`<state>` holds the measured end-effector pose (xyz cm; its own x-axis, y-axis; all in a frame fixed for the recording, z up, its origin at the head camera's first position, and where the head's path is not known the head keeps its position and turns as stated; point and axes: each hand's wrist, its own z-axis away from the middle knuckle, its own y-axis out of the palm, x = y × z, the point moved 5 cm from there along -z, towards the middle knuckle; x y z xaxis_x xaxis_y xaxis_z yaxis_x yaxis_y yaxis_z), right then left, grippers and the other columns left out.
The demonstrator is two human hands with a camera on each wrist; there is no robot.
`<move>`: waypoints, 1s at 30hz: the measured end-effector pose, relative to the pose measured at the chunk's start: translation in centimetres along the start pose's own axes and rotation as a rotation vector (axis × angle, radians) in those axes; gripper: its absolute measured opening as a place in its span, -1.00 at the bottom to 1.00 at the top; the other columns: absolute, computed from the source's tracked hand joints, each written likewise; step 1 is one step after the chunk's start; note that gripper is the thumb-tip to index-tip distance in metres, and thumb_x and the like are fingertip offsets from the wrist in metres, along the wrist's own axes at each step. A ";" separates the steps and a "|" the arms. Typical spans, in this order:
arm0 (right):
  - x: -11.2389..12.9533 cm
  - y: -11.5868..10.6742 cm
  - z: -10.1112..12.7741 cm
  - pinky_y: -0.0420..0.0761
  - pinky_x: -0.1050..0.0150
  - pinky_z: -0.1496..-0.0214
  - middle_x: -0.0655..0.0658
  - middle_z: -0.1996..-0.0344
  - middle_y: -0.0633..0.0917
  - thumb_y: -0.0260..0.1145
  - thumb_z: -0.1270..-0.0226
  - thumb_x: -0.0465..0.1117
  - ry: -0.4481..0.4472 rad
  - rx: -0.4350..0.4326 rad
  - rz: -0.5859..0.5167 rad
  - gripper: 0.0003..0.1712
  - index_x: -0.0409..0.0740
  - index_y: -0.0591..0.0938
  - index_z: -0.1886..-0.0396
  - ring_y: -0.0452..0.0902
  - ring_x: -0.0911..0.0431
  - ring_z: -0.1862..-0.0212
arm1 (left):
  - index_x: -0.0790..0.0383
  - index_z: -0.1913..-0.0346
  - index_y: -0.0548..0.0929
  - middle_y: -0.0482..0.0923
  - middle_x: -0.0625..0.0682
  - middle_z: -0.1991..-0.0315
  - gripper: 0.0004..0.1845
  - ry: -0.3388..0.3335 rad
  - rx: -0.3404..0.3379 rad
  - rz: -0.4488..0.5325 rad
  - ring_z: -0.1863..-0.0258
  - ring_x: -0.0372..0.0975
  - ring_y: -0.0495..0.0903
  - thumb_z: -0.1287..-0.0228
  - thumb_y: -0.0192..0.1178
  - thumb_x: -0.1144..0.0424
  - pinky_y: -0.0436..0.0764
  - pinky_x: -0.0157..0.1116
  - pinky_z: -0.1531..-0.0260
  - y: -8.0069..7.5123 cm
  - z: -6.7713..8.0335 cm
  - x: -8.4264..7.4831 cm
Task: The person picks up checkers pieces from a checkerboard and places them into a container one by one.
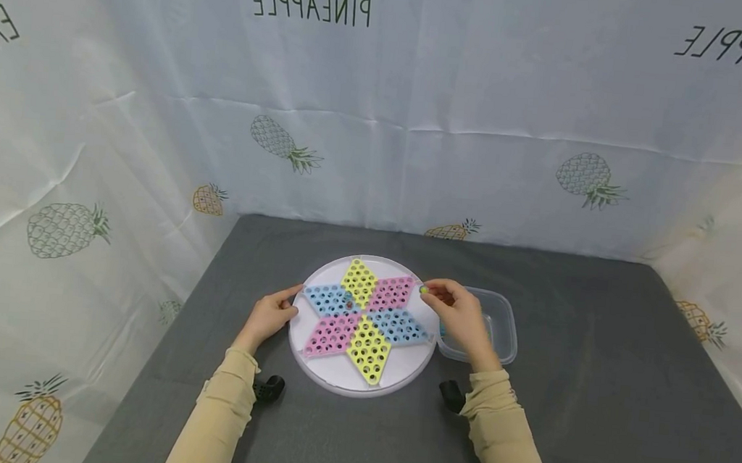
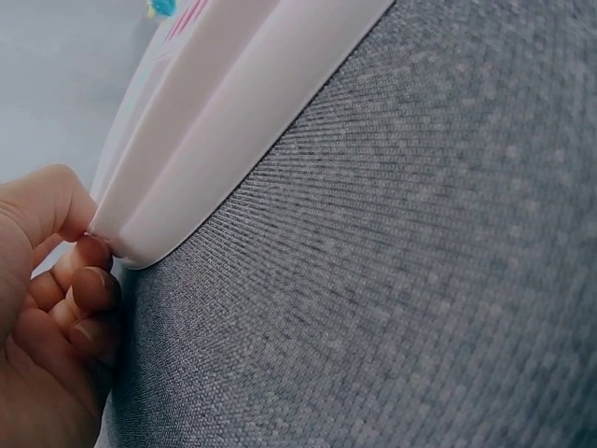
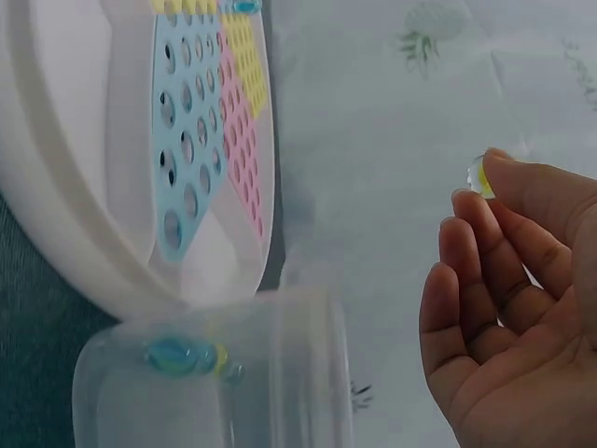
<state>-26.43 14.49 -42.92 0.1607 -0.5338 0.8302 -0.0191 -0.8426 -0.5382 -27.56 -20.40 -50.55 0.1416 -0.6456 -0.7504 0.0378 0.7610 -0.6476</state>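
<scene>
Currently, the left hand (image 1: 268, 316) grips the rim of the round white board (image 1: 402, 365), which sits at the lower middle of the head frame. Its forefinger bends over the edge while the other fingers curl below, as the left wrist view shows. Right of it, the right hand (image 1: 462, 317) pinches a clear marble (image 3: 478, 177) with a yellow core between thumb and forefinger, held up near the board's upper right edge. On the board lies a six-pointed star (image 1: 370, 348) of holed yellow, pink and blue sections. A few small marbles (image 1: 348, 304) sit near its centre, their exact number hard to tell. Just beside the board, lower right of centre, a clear box (image 1: 502, 329) stands partly under the right forearm; blue and yellow marbles (image 3: 177, 357) show inside it. Grey cloth covers the worktop (image 1: 594, 394). Across the top and sides hangs a white curtain (image 1: 422, 83) with pineapple prints and mirrored lettering.
</scene>
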 end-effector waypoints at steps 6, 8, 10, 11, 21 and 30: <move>-2.1 -1.3 -0.2 0.48 0.25 0.14 -0.12 0.18 0.65 0.26 -0.24 -0.03 0.081 -0.035 0.037 -0.65 -0.06 0.61 0.03 0.52 0.07 0.16 | 0.08 -0.27 0.45 0.38 0.01 0.52 -0.45 0.003 -0.007 0.003 0.56 -0.24 0.31 -0.13 0.10 0.30 0.30 -0.33 0.51 -0.1 -0.1 0.0; -2.9 -1.7 -0.2 0.48 0.24 0.14 -0.15 0.16 0.64 0.25 -0.25 -0.03 0.115 -0.033 0.038 -0.64 -0.08 0.60 0.01 0.52 0.03 0.14 | 0.08 -0.27 0.45 0.38 0.01 0.51 -0.45 0.002 -0.008 0.003 0.56 -0.24 0.30 -0.14 0.10 0.30 0.30 -0.33 0.51 -0.1 -0.1 0.0; -3.6 -2.0 -0.2 0.50 0.20 0.13 -0.19 0.12 0.64 0.23 -0.27 -0.04 0.142 -0.032 0.042 -0.62 -0.11 0.59 -0.02 0.54 -0.02 0.10 | 0.09 -0.27 0.45 0.38 0.01 0.51 -0.45 0.005 -0.008 0.004 0.56 -0.24 0.30 -0.14 0.10 0.30 0.30 -0.33 0.51 -0.2 -0.1 0.0; -3.9 -2.1 -0.2 0.51 0.17 0.12 -0.21 0.11 0.63 0.23 -0.27 -0.04 0.157 -0.031 0.040 -0.61 -0.13 0.58 -0.03 0.54 -0.04 0.08 | 0.10 -0.28 0.44 0.38 0.01 0.51 -0.45 0.008 -0.005 0.002 0.56 -0.24 0.30 -0.14 0.09 0.30 0.30 -0.33 0.52 -0.2 -0.1 0.1; -6.3 -2.4 -0.6 0.50 0.01 0.03 -0.29 0.06 0.61 0.18 -0.29 -0.09 0.217 -0.018 0.129 -0.60 -0.24 0.57 -0.03 0.51 -0.14 -0.01 | 0.11 -0.29 0.42 0.38 0.02 0.53 -0.44 0.009 0.008 0.017 0.58 -0.24 0.29 -0.14 0.08 0.31 0.31 -0.32 0.52 -0.2 0.2 0.1; -7.2 -2.5 -0.8 0.50 0.04 0.06 -0.30 0.09 0.61 0.19 -0.29 -0.12 0.249 -0.017 0.147 -0.61 -0.25 0.57 -0.03 0.52 -0.14 0.01 | 0.09 -0.29 0.42 0.40 0.01 0.52 -0.43 0.009 0.008 0.022 0.58 -0.25 0.29 -0.14 0.08 0.29 0.30 -0.33 0.53 0.0 0.2 0.1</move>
<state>-28.35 20.43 -47.43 -0.0918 -0.6491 0.7551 -0.0413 -0.7552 -0.6542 -27.36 -20.41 -50.58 0.1336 -0.6291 -0.7658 0.0423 0.7756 -0.6298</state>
